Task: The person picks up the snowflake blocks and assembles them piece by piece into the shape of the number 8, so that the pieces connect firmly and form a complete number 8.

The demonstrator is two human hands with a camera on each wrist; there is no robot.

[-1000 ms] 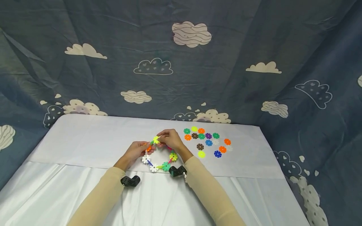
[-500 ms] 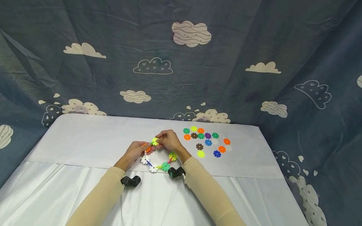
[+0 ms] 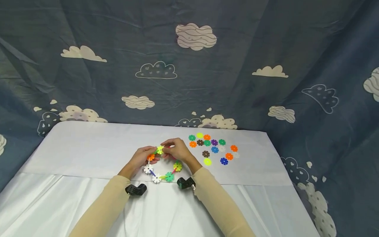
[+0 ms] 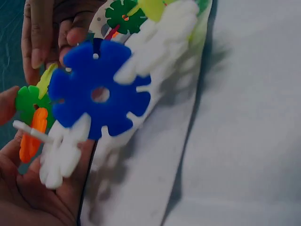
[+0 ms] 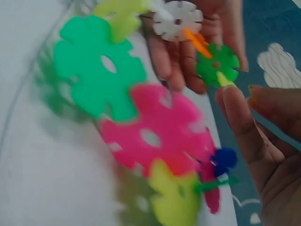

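Pinching yellow disc (image 3: 160,150) between thumb and index finger of right hand (image 3: 177,150); gripping just beside it, at green disc (image 5: 217,65) and orange disc (image 3: 151,157), with fingers of left hand (image 3: 142,157). Holding all three within one looped chain (image 3: 169,177) of slotted, flower-shaped discs, hanging between the wrists over white-covered table (image 3: 97,148). Seeing blue disc (image 4: 84,94) slotted between white ones in left wrist view, pink disc (image 5: 171,141) between green and yellow in right wrist view. Blocking part of the chain's far-right stretch with right hand in head view. Got multicoloured loose discs (image 3: 214,142) scattered flat, to the right. Wearing black wrist cameras (image 3: 136,190). Backed by cloud-print curtain (image 3: 231,82).
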